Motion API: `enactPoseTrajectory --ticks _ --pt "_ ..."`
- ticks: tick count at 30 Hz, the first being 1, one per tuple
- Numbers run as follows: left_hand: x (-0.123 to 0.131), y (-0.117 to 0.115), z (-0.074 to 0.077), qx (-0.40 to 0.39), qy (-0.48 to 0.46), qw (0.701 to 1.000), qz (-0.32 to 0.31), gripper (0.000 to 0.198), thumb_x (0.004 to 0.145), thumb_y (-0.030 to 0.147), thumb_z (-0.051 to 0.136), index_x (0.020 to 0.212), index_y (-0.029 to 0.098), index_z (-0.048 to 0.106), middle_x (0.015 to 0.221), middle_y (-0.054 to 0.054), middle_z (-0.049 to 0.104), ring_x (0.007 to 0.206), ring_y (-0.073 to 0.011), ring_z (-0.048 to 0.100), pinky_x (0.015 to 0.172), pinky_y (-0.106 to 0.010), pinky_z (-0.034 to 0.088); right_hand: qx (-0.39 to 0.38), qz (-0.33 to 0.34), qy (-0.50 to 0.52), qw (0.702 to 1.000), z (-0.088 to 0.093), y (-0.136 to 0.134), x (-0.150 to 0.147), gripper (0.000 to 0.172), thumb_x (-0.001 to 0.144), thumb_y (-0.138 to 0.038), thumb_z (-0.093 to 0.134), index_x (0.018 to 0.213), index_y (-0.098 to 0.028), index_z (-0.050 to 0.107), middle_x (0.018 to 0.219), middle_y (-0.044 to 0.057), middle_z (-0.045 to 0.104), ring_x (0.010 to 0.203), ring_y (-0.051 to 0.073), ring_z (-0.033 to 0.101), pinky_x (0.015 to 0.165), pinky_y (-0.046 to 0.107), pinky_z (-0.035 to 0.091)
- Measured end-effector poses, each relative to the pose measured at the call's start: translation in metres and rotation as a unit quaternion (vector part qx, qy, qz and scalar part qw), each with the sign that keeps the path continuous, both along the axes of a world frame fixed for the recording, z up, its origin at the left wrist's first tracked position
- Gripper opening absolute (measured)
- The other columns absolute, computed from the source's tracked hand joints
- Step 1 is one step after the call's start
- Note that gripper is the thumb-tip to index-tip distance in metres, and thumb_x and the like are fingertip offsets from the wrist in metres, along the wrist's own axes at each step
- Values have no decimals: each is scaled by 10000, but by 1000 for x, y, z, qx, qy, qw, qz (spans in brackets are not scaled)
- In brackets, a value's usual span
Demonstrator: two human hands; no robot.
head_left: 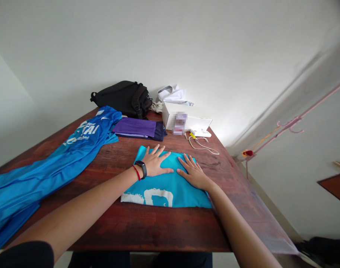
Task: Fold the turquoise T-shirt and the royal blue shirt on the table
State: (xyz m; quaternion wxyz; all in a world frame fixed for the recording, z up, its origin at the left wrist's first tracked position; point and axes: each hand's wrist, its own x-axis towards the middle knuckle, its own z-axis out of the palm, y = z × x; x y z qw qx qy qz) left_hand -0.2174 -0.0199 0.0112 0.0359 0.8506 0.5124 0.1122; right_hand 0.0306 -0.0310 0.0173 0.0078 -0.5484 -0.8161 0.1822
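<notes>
My left hand point(155, 162) lies flat on a folded turquoise T-shirt point(183, 193), its fingers spread, with a black smartwatch point(142, 168) and a red wristband point(136, 173) on the wrist. My right hand point(193, 172) presses flat on the same shirt, just to the right, fingers apart. Neither hand grips the cloth. A white print shows on the shirt's near part. The shirt lies on a dark reddish wooden table point(125, 227).
A long blue jersey point(75, 149) spreads along the table's left side. Beyond it are folded purple and navy clothes point(136, 128), a black backpack point(119, 98), a white box point(172, 110), white cloth point(174, 95) and a white cable point(200, 147). The table's right edge is close.
</notes>
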Motion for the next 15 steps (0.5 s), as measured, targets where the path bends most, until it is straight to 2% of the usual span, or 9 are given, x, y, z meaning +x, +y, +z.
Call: enactPoseTrajectory --ticks 15 --pt "-1 1 -3 7 1 1000 -3 888 839 862 350 1534 311 381 1637 -114 267 1504 -409 171 1138 -715 115 13 7 -3 1000 -3 1 1 819 922 -794 253 1599 -342 167 1677 1 1 1537 288 -42 1228 546 86"
